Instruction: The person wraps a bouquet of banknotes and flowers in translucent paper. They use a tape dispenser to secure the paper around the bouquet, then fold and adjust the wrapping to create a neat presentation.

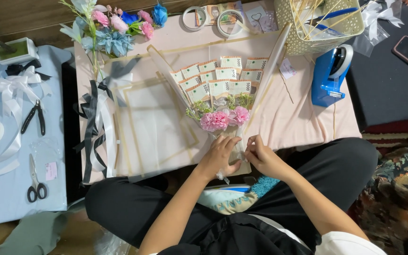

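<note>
While both hands pinch its narrow base, left hand (219, 156) and right hand (260, 155) gather the money bouquet (220, 101) at the table (303, 123) edge; likely light, crinkly, slippery wrap, notes crease easily — hold low at the stem.

Seated cross-legged in black trousers, knees spread wide to either side. Both bare forearms reaching forward and converging near the middle. Left hand (220, 156) palm-down, fingers spread and curled, pressing flat. Right hand (259, 155) just beside it, turned slightly inward, fingertips (248, 147) bunched in a pinching grip, thumb hidden beneath. Hands nearly touching, knuckles raised. Elbows bent, right arm angling in from lower right, left arm from lower centre.
</note>
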